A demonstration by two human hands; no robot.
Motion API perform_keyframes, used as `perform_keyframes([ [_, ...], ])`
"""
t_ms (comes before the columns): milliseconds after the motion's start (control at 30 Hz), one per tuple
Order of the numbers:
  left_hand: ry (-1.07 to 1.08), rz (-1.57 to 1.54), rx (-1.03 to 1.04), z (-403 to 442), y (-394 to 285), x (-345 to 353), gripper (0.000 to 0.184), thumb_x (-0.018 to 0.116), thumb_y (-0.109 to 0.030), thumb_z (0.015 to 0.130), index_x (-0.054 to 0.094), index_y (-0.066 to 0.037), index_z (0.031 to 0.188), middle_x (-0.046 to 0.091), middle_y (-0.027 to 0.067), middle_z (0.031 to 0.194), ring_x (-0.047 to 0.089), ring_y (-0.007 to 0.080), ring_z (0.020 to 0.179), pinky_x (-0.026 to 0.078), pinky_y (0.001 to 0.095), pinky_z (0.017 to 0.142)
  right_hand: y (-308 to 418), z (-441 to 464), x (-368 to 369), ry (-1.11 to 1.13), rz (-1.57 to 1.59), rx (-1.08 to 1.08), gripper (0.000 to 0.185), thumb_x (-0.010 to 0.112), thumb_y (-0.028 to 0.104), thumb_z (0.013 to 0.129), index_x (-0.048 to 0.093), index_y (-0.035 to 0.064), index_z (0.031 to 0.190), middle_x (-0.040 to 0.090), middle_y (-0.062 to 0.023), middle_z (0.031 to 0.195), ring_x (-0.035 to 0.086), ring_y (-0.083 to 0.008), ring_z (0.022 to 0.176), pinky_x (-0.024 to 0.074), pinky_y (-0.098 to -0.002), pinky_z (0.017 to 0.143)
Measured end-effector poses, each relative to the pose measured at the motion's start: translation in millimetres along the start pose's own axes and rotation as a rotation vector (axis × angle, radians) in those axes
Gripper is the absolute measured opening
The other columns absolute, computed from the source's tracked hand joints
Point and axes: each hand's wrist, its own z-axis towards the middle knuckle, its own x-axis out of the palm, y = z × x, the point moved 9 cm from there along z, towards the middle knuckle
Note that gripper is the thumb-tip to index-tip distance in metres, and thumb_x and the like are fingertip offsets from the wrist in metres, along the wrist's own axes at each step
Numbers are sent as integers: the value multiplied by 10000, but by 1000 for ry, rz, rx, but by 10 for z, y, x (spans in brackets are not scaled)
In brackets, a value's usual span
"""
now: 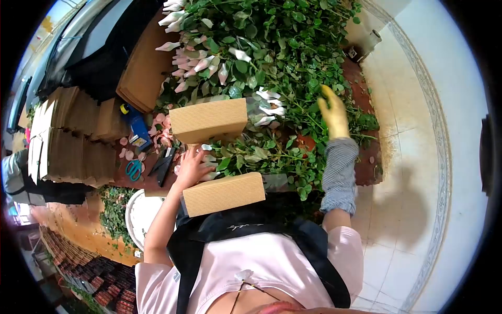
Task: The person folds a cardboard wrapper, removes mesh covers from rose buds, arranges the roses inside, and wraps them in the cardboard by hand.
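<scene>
My bare left hand (pixel 192 168) has its fingers spread at the bud end of some rose stems (pixel 246 157), between two pieces of corrugated cardboard. The far cardboard piece (pixel 209 119) stands just beyond its fingertips. Closer to my body is the near cardboard piece (pixel 225 194), with a clear plastic strip showing at its right. My right hand (pixel 334 115), in a yellow glove, is over the leafy stems at the right with thumb and fingers apart. White rosebuds (pixel 269 109) in pale sleeves poke out beside the far cardboard.
A large heap of leafy roses (pixel 272 47) covers the far table. Toward the left lie teal scissors (pixel 134 169), a black tool (pixel 163 166), a blue tape dispenser (pixel 137 128), and loose pink petals (pixel 161 128). Cardboard stacks (pixel 73 152) and a white bucket (pixel 140 217) are farther left.
</scene>
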Motion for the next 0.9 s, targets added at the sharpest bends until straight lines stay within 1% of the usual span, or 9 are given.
perform_keyframes([
  [133, -3, 2, 7, -6, 28, 39, 573, 824, -366, 736, 620, -120, 1211, 492, 154, 1355, 490, 362, 1238, 379, 502, 1033, 186, 173, 1221, 332, -191, 48, 498, 726, 282, 878, 600, 66, 1309, 610, -161, 1338, 556, -330, 1259, 426, -403, 1087],
  [233, -15, -26, 9, -20, 35, 34, 567, 830, -367, 728, 628, -147, 1210, 493, 155, 1366, 494, 351, 1230, 367, 498, 1037, 365, 167, 1460, 224, -412, -190, 308, 742, 168, 813, 683, 19, 1076, 683, -130, 1186, 620, -312, 1133, 467, -442, 1009],
  [333, -29, -59, -1, -22, 86, 76, 575, 836, -365, 718, 636, -152, 1213, 498, 155, 1365, 493, 348, 1234, 366, 497, 1036, 562, 97, 849, -271, -346, -232, 267, 698, 108, 828, 671, 30, 1082, 694, -131, 1119, 633, -322, 1078, 475, -450, 989],
  [400, -6, 2, -14, -11, 51, 53, 595, 844, -348, 713, 636, -134, 1228, 500, 155, 1369, 488, 355, 1242, 366, 502, 1041, 1018, -46, 225, -408, -345, -241, 274, 643, 37, 807, 668, 18, 1079, 684, -142, 1114, 626, -338, 1060, 473, -462, 958],
  [500, -3, -52, -1, 1, 30, 57, 563, 833, -315, 734, 630, -104, 1215, 497, 166, 1366, 483, 372, 1237, 369, 512, 1038, 1201, -308, -263, -360, -276, -187, 373, 633, -16, 786, 652, 35, 1155, 681, -164, 1107, 629, -349, 1050, 486, -462, 928],
  [600, 1, -54, -13, -4, 41, 61, 546, 826, -315, 745, 629, -104, 1208, 497, 168, 1361, 483, 375, 1233, 366, 512, 1037, 1561, -554, -354, -69, -145, -206, 492, 603, -59, 775, 650, 95, 1239, 641, -130, 809, 629, -318, 769, 525, -418, 716],
  [667, 3, -57, -6, 6, -3, 12, 527, 825, -301, 750, 627, -108, 1198, 502, 170, 1350, 480, 374, 1237, 360, 510, 1037, 1595, -741, -113, 106, -29, -243, 397, 628, -8, 823, 685, 133, 1189, 592, -74, 684, 593, -242, 653, 509, -399, 609],
  [800, 2, -64, -13, -8, -28, 13, 514, 828, -268, 749, 635, -110, 1198, 500, 165, 1368, 479, 385, 1249, 369, 507, 1043, 1244, -630, 51, -102, -337, -214, 296, 657, 31, 845, 715, 134, 1117, 652, -76, 716, 626, -248, 650, 535, -379, 623],
  [900, -17, -69, -14, 1, -25, -25, 503, 829, -245, 750, 642, -107, 1197, 499, 162, 1380, 479, 395, 1256, 386, 507, 1040, 1179, -311, -187, -264, -465, -160, 371, 670, 7, 814, 696, 157, 1152, 668, -88, 738, 654, -251, 679, 537, -389, 616],
])
